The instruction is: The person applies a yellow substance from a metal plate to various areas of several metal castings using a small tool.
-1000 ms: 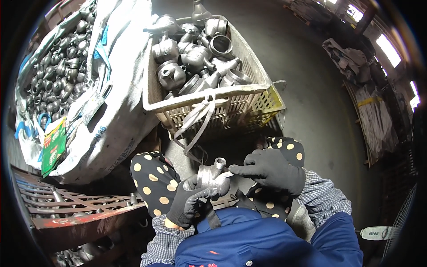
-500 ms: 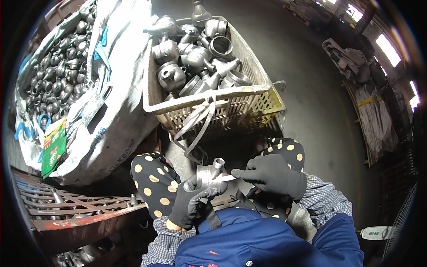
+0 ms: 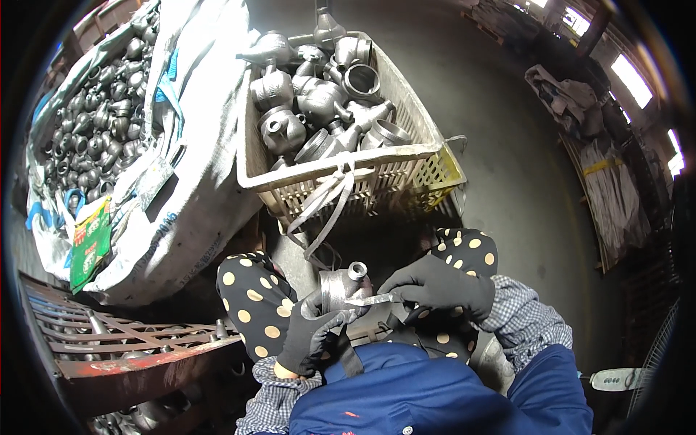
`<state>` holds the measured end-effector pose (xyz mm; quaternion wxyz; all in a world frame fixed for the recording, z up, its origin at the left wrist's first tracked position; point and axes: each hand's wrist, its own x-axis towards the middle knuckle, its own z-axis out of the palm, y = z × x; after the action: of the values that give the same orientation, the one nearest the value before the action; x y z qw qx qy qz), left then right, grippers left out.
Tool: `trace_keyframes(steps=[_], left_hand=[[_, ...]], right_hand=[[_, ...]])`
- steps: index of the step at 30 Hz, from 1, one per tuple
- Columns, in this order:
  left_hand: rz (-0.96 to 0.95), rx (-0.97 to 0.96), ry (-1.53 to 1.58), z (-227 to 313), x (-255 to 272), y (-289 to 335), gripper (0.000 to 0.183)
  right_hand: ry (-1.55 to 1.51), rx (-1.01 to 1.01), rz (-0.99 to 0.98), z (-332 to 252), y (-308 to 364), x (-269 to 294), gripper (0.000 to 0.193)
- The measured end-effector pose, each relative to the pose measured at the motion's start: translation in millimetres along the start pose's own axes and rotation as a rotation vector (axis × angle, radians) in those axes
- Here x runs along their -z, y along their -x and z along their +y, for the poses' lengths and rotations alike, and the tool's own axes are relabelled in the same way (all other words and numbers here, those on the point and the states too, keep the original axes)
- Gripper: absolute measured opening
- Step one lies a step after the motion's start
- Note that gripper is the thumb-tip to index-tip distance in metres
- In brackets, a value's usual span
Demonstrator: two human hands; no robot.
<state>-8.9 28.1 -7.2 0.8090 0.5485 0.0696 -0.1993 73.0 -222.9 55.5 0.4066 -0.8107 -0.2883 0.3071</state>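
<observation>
My left hand (image 3: 310, 337), in a dark grey glove, is wrapped round a grey metal pipe fitting (image 3: 333, 290) above my lap. The fitting has a wide round body and a short narrow spout that points up. My gloved right hand (image 3: 446, 288) pinches one end of a thin, flat, light-grey metal strip (image 3: 375, 299), which looks like a file. The strip's other end lies against the fitting's near side, close to my left fingertips. Its grip end is hidden by the right fingers.
Ahead, a pale plastic crate (image 3: 293, 175) holds several similar fittings, with a cloth strap (image 3: 330, 199) tied to its front. At left stands a big white sack (image 3: 210, 145) of small metal fittings. A rusty metal rack (image 3: 145, 355) is nearer. A fan (image 3: 616, 379) stands at right.
The fitting has tilted slightly and its spout has turned toward me. The right hand has shifted a little, and more of the strip shows across the fitting's near side.
</observation>
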Motion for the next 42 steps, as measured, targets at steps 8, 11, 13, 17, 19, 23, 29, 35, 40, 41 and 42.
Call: trace_keyframes(steps=[8,11,13,17,19,23,29,35,40,41,42], left_hand=[[0.003,0.054,0.044,-4.7,-4.5,1.3,0.032],[0.021,0.068,0.091,5.5,-14.1,3.9,0.034],[-0.013,0.074,0.144,-3.2,-3.6,2.8,0.032],[-0.051,0.136,0.235,-6.6,3.6,-0.3,0.028],[-0.059,0.160,0.190,-1.4,3.6,0.4,0.030],[-0.032,0.156,0.256,0.8,0.7,5.3,0.031],[-0.055,0.144,0.342,0.0,-2.8,5.5,0.030],[-0.027,0.167,0.342,5.6,-12.2,4.9,0.030],[-0.054,0.155,0.359,12.1,-18.4,5.9,0.032],[-0.063,0.137,0.383,14.4,-21.1,8.0,0.032],[-0.041,0.074,0.404,8.2,-15.5,5.8,0.034]], right_hand=[[0.155,-0.150,-0.181,-17.0,-10.7,28.0,0.026],[0.231,-0.125,-0.117,-23.5,-3.8,28.9,0.028],[0.290,-0.056,-0.058,-29.3,1.7,27.0,0.030],[0.414,0.112,0.072,-23.3,11.8,11.2,0.036],[0.507,0.176,0.126,-20.5,11.0,3.7,0.040],[0.771,0.248,0.092,-19.8,10.5,7.9,0.051],[0.851,0.259,0.081,-17.6,12.9,15.2,0.060],[0.737,0.189,0.040,-13.5,17.8,14.1,0.058],[0.785,0.260,0.032,-15.6,17.6,15.5,0.052],[0.787,0.277,0.029,-15.3,17.6,15.5,0.052],[0.708,0.304,0.002,-19.6,13.5,17.3,0.047]])
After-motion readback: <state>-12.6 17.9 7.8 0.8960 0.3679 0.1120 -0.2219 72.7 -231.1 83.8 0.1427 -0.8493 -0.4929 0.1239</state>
